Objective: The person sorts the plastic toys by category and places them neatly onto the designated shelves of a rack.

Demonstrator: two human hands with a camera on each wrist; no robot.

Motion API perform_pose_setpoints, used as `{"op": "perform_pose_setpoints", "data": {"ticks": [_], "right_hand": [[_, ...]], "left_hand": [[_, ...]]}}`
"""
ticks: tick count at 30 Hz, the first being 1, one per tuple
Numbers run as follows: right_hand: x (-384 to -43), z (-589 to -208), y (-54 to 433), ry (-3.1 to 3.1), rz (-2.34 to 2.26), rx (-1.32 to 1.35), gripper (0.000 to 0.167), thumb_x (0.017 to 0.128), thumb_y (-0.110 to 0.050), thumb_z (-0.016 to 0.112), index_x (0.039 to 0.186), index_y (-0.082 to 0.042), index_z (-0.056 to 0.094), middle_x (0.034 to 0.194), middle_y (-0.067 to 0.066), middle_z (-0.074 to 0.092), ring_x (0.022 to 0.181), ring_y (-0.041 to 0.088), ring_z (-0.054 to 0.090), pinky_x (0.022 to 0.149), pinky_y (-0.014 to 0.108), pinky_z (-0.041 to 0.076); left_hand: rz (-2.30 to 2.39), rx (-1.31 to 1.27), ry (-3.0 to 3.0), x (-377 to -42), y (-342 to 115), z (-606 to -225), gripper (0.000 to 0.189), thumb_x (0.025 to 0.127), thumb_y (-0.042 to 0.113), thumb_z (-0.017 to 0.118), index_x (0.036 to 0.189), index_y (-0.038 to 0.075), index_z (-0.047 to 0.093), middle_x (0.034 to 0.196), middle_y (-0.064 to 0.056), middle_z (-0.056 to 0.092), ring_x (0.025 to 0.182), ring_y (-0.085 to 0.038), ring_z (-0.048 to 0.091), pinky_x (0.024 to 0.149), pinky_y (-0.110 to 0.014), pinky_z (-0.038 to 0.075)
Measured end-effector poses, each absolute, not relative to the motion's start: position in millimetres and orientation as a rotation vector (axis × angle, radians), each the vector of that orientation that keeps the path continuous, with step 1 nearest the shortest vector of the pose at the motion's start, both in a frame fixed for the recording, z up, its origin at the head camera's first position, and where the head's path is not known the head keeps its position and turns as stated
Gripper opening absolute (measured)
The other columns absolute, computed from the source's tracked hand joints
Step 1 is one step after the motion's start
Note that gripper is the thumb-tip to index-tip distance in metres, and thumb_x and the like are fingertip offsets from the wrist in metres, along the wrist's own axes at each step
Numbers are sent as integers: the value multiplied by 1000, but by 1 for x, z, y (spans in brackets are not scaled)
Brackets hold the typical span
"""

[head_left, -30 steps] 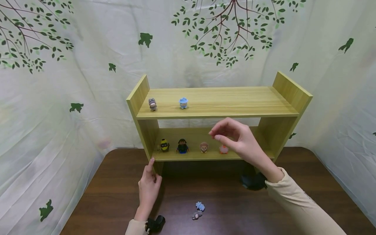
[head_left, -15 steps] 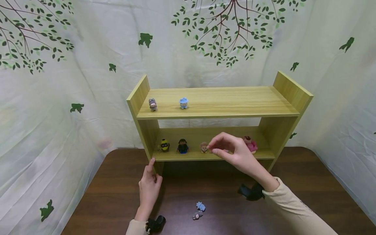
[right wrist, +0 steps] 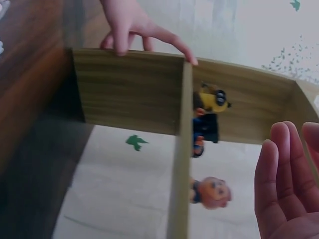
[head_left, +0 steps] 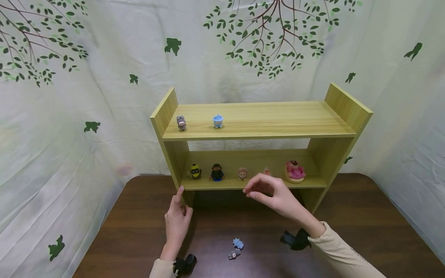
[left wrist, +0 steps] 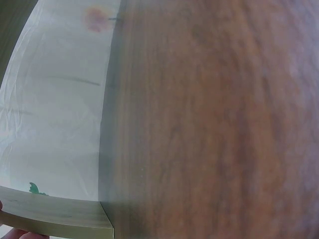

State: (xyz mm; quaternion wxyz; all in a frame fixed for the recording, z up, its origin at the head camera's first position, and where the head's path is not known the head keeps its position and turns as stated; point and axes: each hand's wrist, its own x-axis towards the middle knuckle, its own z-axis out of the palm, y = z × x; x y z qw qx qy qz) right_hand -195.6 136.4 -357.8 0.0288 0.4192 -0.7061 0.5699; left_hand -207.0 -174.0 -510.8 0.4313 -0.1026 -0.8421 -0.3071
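Observation:
My left hand [head_left: 177,222] grips the left side panel of a light wooden shelf [head_left: 257,119], its index finger stretched along the front edge. In the left wrist view, fingertips [left wrist: 32,235] show on that board. My right hand [head_left: 272,195] is held in front of the lower shelf, fingers gently curved, thumb apart, nothing between them. Behind it stands a small pink figurine [head_left: 266,170], partly hidden. Left of that are a brown-headed figurine [head_left: 242,173], a dark-clad figurine [head_left: 217,172] and a yellow-and-black figurine [head_left: 195,172]. A pink bear figurine [head_left: 294,171] sits at the right.
On the upper shelf stand a grey figurine [head_left: 181,123] and a blue-hatted figurine [head_left: 218,121]. A light-blue figurine [head_left: 238,243] and another grey figurine [head_left: 234,254] lie on the brown table [head_left: 121,239]. A leaf-patterned cloth [head_left: 114,50] hangs behind.
My right hand has come down and toward me from the lower shelf, uncovering the pink bear figurine and partly covering the small pink one. The left hand stays put.

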Motion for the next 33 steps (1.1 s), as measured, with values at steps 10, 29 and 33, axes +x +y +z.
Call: {"op": "perform_pose_setpoints", "data": {"ticks": [10, 29, 33], "right_hand": [[-193, -385, 136, -2188, 1800, 1303, 17, 90, 7, 58, 104, -3, 62, 99, 9, 65, 89, 28, 64, 80, 35, 51], [-189, -437, 133, -2310, 1797, 1267, 15, 88, 9, 59, 99, 0, 62, 94, 10, 64, 83, 30, 64, 73, 35, 53], [-187, -450, 132, -2346, 1795, 1269, 13, 90, 2, 60, 101, -5, 63, 95, 7, 65, 84, 22, 64, 74, 33, 53]], "left_hand": [[-776, -252, -2105, -208, -173, -512, 87, 70, -18, 59, 143, 22, 34, 83, -6, 45, 54, -8, 29, 46, -26, 29], [-772, -254, -2103, -207, -173, -511, 88, 70, -18, 59, 144, 23, 33, 82, -6, 43, 55, -8, 30, 46, -27, 30], [-781, -256, -2106, -207, -173, -512, 87, 71, -17, 59, 144, 23, 32, 81, -5, 42, 55, -9, 30, 46, -27, 30]]}}
